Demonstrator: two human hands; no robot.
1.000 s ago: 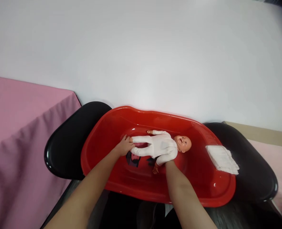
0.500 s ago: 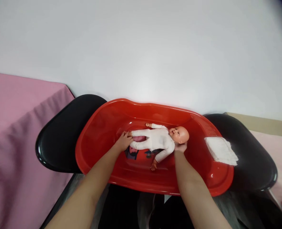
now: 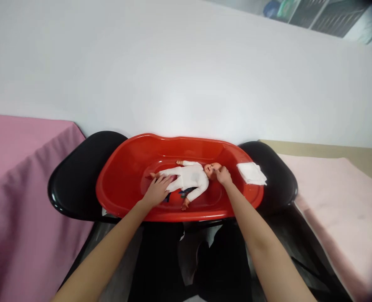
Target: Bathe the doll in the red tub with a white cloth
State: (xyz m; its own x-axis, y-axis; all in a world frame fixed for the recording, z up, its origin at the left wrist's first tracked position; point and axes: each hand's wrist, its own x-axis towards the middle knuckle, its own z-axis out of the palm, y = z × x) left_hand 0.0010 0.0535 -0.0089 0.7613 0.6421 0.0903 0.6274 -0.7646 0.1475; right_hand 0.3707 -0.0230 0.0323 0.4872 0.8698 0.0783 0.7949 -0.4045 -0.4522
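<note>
A baby doll [image 3: 190, 177] in a white suit lies on its back in a red plastic tub [image 3: 126, 176], head to the right. My left hand [image 3: 157, 191] rests on the doll's legs with its fingers spread flat. At the doll's head, my right hand [image 3: 223, 175] covers part of the face, fingers curled around it. A folded white cloth [image 3: 251, 173] sits on the tub's right rim.
The tub rests across two black chairs [image 3: 79, 176], the other black chair [image 3: 275, 176] to the right. A pink cloth-covered surface [image 3: 22, 176] is at the left, a pale pink pad [image 3: 339, 201] at the right. A white wall runs behind.
The view pulled back and up. My right hand came out from under the doll and moved onto its head. My left hand slid from the feet onto the legs.
</note>
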